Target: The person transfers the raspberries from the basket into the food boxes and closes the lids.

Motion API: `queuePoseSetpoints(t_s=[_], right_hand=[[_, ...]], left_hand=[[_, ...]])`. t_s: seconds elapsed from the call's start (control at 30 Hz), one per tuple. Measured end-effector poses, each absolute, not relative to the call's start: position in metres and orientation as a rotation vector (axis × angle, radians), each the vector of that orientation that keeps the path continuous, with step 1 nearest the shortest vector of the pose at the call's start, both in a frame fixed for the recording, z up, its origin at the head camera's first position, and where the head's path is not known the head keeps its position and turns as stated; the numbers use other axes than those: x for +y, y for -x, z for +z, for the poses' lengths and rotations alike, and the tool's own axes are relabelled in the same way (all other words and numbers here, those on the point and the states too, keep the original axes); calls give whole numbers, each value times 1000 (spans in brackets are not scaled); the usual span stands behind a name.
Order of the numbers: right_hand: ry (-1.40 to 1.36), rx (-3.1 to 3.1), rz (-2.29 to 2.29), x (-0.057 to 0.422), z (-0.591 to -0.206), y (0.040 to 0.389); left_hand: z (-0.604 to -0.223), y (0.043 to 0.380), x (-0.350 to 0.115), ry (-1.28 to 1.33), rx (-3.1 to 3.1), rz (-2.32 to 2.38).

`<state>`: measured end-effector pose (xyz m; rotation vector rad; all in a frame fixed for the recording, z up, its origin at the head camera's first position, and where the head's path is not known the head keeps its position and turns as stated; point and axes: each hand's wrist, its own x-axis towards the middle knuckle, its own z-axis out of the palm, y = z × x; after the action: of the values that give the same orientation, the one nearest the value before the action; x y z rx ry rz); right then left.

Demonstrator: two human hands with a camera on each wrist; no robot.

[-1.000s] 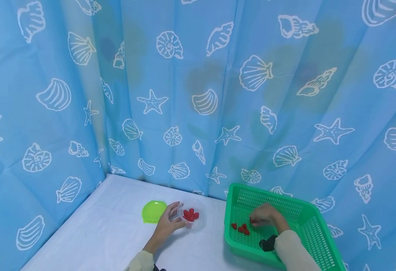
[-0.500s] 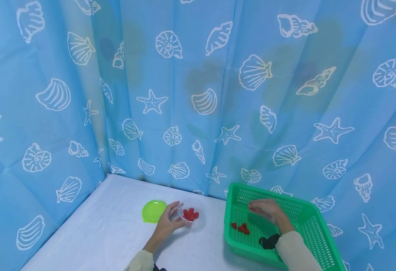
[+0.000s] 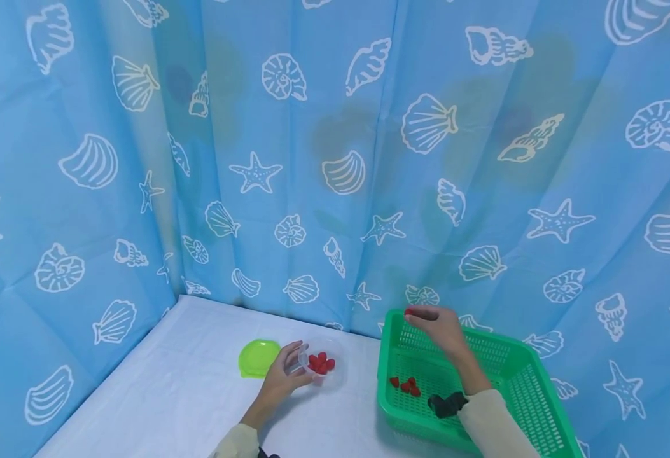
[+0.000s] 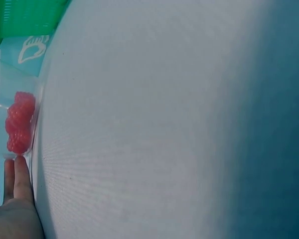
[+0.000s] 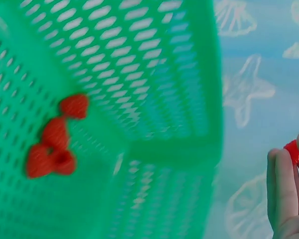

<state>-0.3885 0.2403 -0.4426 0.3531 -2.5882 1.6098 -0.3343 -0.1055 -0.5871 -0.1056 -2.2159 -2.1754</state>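
Observation:
My left hand (image 3: 280, 380) holds a clear plastic tub (image 3: 337, 375) on the table, fingers behind its side and thumb in front. Several red raspberries (image 4: 21, 122) lie inside the tub. Over the far left rim of a green slotted basket (image 3: 389, 407), my right hand (image 3: 440, 331) pinches a single raspberry (image 5: 292, 151) between thumb and fingertips. In the right wrist view more raspberries (image 5: 55, 133) sit in a cluster on the basket's floor.
A shallow lime-green lid-like piece (image 3: 258, 358) lies left of the tub. White cloth (image 3: 197, 388) covers the table. Behind and to the left hangs a blue curtain (image 3: 289, 127) with white shell prints.
My right hand has risen from the basket floor and moved up toward its far left rim, carrying a raspberry. The left hand and tub keep their place.

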Motion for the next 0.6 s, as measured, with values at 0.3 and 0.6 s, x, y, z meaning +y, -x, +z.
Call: queuePoseSetpoints(t_s=[0.3, 0.6], right_hand=[[-539, -2478, 1498, 180, -426, 377], [-499, -2454, 1476, 111, -437, 354]], left_hand=[[-587, 335, -106, 76, -2242, -2157], [-584, 331, -106, 108, -2203, -2191]])
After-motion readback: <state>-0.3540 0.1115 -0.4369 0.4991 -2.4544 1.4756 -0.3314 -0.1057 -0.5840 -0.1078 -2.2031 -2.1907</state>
